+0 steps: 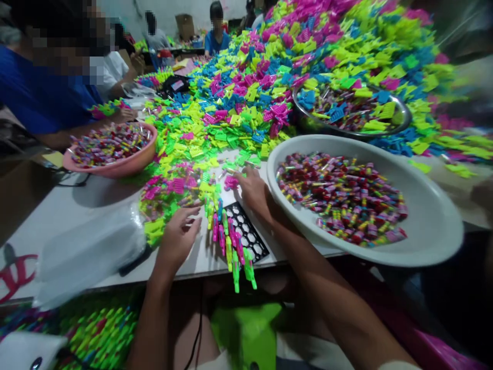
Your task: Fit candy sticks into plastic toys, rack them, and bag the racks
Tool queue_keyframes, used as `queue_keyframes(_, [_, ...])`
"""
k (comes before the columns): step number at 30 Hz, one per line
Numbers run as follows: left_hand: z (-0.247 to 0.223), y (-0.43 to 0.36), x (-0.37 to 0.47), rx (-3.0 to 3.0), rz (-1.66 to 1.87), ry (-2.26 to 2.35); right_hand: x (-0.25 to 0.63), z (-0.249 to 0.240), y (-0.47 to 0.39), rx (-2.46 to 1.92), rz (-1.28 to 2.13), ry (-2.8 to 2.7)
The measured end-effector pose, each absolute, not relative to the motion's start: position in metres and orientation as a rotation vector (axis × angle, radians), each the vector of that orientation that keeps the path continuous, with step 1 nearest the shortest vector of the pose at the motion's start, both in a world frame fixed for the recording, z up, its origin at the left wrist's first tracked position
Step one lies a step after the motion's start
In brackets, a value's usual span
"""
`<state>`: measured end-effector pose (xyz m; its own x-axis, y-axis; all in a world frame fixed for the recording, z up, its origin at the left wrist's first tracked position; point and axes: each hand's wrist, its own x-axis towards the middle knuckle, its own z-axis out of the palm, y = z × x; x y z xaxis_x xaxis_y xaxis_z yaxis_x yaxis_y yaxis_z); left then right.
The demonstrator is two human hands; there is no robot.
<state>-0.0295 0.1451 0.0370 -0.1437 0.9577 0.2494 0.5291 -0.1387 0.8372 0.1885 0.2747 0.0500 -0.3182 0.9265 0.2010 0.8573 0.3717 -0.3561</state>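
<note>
Bright plastic pieces (229, 252) crowd the black rack (263, 253) — likely light, stiff, best pinched by their sides. The left hand (181, 234) is half open, empty, beside them; beyond, the right hand (252, 186) curls near a pink piece (231, 182) — whether gripping, I can't tell

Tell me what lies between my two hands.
In the head view, between the left hand and right hand: a black perforated tray and a cluster of bright plastic pieces.

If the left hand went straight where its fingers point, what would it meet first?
The left hand would likely meet the coloured plastic pieces by the black grid first; depth is unclear.
</note>
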Motion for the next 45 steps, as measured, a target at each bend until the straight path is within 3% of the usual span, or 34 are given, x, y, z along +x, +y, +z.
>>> queue_keyframes(4, [0.100,0.174,-0.019,1.720,1.339,1.659,0.179,0.041,0.307,-1.531,0.115,-2.345])
queue_keyframes(9, [0.159,0.285,-0.008,2.139,0.164,1.042,0.180,0.035,0.313,-1.498,0.020,-2.417])
queue_keyframes(11, [0.162,0.321,-0.009,2.098,0.101,1.022,0.179,0.038,0.311,-1.469,0.026,-2.412])
queue_keyframes(18, [0.168,0.348,-0.011,2.067,0.711,1.023,0.179,0.057,0.295,-1.281,0.509,-1.867])
queue_keyframes(25, [0.171,0.352,-0.014,1.861,1.393,1.264,0.188,0.059,0.295,-1.428,0.490,-1.906])
queue_keyframes(29, [0.153,0.366,-0.019,1.881,1.373,1.193,0.189,0.048,0.294,-1.680,0.502,-2.030])
queue_keyframes(35, [0.138,0.375,-0.020,1.923,1.207,1.243,0.187,0.046,0.279,-1.692,0.130,-2.209])
queue_keyframes(41, [0.144,0.373,-0.017,1.850,1.273,1.181,0.197,0.057,0.223,-1.485,0.749,-1.921])
queue_keyframes(45, [0.151,0.370,-0.014,1.854,1.301,1.288,0.192,0.045,0.200,-1.394,0.979,-1.925])
